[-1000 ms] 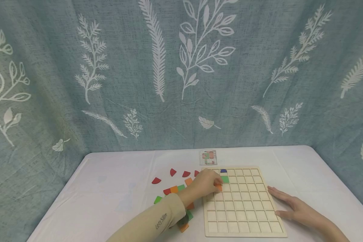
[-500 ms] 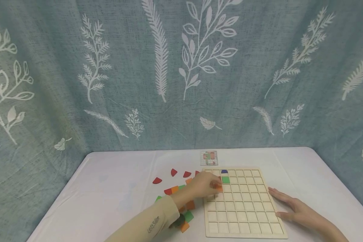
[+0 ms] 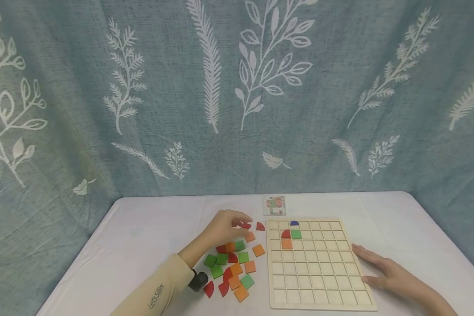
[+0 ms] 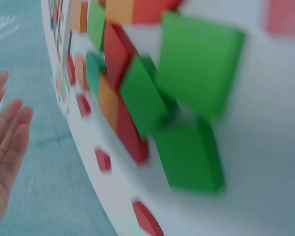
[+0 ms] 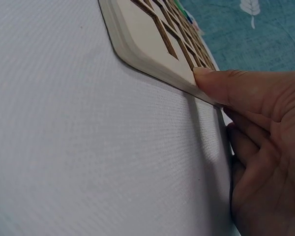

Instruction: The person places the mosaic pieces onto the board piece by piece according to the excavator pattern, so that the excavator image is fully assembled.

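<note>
My left hand (image 3: 225, 227) hovers over the back of the pile of loose pieces, fingers relaxed and apart from the thumb. Nothing shows between them in the left wrist view, where the hand (image 4: 7, 152) is at the left edge. A red quarter-circle piece (image 3: 246, 226) lies beneath its fingertips. The wooden grid board (image 3: 320, 308) bears a blue half-circle piece (image 3: 294, 223), a red quarter-circle (image 3: 286, 234), a green square (image 3: 296, 234) and an orange square (image 3: 286, 244). My right hand (image 3: 387, 270) rests at the board's right side, its thumb (image 5: 214, 83) touching the edge.
Loose orange squares (image 3: 241, 293), green squares (image 3: 217, 271) and red quarter-circles (image 3: 223, 289) lie left of the board, some overlapping. A patterned card (image 3: 274, 206) lies behind it. A leaf-print curtain (image 3: 221, 166) hangs behind the white table (image 3: 150, 245).
My left hand has let go and moved left from the board to the loose pieces. The red quarter-circle and orange square are now uncovered on the board. The right hand stays put.
</note>
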`<state>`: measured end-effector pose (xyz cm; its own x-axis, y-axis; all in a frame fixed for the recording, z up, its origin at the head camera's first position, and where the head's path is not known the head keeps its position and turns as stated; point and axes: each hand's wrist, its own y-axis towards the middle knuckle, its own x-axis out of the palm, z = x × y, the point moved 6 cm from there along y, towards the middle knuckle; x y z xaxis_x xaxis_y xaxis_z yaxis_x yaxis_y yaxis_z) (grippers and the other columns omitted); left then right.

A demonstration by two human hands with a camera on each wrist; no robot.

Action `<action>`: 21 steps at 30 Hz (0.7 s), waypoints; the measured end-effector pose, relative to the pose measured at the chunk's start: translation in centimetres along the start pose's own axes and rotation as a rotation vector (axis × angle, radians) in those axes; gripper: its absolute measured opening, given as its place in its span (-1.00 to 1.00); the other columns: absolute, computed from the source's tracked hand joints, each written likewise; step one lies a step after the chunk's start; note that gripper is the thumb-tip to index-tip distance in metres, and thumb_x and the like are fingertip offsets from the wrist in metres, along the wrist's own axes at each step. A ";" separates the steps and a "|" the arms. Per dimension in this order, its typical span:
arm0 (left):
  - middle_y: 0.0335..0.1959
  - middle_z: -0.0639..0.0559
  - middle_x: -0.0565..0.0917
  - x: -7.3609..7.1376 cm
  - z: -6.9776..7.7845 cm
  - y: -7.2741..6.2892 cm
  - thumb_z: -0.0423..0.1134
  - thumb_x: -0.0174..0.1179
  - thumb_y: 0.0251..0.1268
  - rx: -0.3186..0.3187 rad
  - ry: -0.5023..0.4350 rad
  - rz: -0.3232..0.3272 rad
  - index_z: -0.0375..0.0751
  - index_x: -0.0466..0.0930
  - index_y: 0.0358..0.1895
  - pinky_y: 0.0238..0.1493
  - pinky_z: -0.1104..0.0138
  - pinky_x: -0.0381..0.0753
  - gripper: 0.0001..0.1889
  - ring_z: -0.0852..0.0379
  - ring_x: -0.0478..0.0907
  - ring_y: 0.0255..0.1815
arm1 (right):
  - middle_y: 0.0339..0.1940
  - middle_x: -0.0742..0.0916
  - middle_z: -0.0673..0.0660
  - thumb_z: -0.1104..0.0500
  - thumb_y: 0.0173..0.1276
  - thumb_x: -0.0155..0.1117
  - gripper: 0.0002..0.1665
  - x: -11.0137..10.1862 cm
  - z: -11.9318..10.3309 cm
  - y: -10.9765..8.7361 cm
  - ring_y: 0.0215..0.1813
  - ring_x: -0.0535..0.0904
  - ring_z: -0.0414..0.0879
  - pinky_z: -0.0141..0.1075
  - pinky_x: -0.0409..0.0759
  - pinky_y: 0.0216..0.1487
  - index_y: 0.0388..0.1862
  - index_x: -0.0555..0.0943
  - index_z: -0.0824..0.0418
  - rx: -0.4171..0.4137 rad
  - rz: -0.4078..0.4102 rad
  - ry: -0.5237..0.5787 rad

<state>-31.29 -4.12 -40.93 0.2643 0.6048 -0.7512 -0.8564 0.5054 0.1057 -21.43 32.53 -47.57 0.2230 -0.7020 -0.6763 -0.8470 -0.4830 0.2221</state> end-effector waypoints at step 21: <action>-0.34 -0.04 0.67 -4.2 -8.0 -3.6 -0.44 0.44 -0.25 -0.359 0.125 0.153 -0.24 0.64 -0.41 -0.25 0.21 0.58 -0.77 0.05 0.55 -0.32 | 0.33 0.18 -0.45 0.23 0.18 0.27 -0.25 -0.1 -0.3 0.1 0.29 -0.02 -0.70 -0.83 -0.04 0.09 0.32 0.24 0.42 -0.022 0.002 -0.008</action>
<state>-32.85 -13.41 -43.35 0.0847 0.5659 -0.8201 -0.9880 0.1547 0.0047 -21.38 32.39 -47.30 0.2171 -0.6990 -0.6813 -0.8366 -0.4929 0.2391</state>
